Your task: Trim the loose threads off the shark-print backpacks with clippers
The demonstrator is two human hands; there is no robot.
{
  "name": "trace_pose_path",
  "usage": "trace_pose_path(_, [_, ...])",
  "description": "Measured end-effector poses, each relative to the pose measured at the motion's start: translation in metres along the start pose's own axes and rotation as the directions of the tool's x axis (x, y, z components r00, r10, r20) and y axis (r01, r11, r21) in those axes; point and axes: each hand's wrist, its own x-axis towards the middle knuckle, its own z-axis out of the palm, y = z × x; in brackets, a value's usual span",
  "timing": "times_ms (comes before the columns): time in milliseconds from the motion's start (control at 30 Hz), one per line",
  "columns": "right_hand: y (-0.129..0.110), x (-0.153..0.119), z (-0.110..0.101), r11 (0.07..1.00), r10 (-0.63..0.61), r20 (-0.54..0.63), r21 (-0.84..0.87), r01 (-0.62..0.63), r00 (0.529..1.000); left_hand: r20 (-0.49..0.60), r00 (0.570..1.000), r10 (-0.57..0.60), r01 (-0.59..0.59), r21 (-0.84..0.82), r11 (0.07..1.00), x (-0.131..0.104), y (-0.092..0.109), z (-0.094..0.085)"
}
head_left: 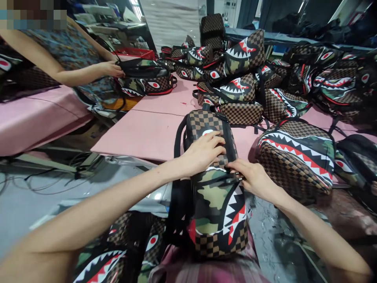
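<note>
The bag [209,196] is at the near edge of the pink table [132,133], reaching from there down to the person's lap. The left hand [206,153] is open, palm down, fingers slightly spread — it only rests on the bag. The right hand [250,177] has its fingers bent close together at the bag's side; I cannot tell what they pinch. Toward the far side of the table is a pile of bags [240,112] — and at its left edge, a co-worker's hand [113,69] touches another bag [147,84].

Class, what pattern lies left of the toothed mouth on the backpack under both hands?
Green and tan camouflage on the backpack, best seen in the head view.
</note>
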Motion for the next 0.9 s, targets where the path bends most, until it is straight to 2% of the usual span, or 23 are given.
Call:
trace_pose_path(133, [-0.008,0.025,-0.011,0.994,-0.053,0.249,-0.078,0.074,0.967,0.106,0.994,0.032,-0.040,0.073,0.997,0.001,-0.002,-0.003])
trace_pose_path(200, [-0.011,0.033,-0.012,0.995,-0.057,0.361,-0.055,0.082,0.931,0.142,0.990,0.013,-0.027,0.093,0.995,0.001,0.002,0.001])
trace_pose_path(267, [-0.012,0.034,-0.008,0.996,-0.062,0.424,-0.029,0.082,0.904,0.162,0.986,-0.036,0.015,0.130,0.991,0.001,0.008,0.007])
trace_pose_path(367, [-0.014,0.024,0.008,0.992,-0.114,0.342,0.096,0.086,0.933,0.149,0.982,-0.114,0.086,0.183,0.979,0.001,0.019,0.018])
trace_pose_path(467, [-0.015,0.008,0.026,0.933,-0.175,0.198,0.346,0.098,0.964,0.051,0.986,-0.158,0.142,0.236,0.961,-0.003,0.023,0.028])
trace_pose_path(533, [-0.015,-0.001,0.033,0.891,-0.210,0.130,0.433,0.135,0.969,-0.009,0.989,-0.147,0.145,0.233,0.962,-0.009,0.022,0.029])
trace_pose_path(667, [-0.013,-0.013,0.038,0.896,-0.255,0.011,0.378,0.232,0.967,-0.109,0.994,-0.019,0.025,0.055,0.998,-0.033,0.022,0.023])
trace_pose_path(767, [-0.012,-0.020,0.040,0.912,-0.257,-0.043,0.320,0.257,0.965,-0.180,0.983,-0.033,0.012,-0.115,0.993,-0.061,0.036,0.019])
trace_pose_path(900, [-0.011,-0.025,0.045,0.932,-0.259,-0.065,0.245,0.267,0.964,-0.031,0.988,-0.154,0.145,-0.205,0.968,-0.093,0.062,0.021])
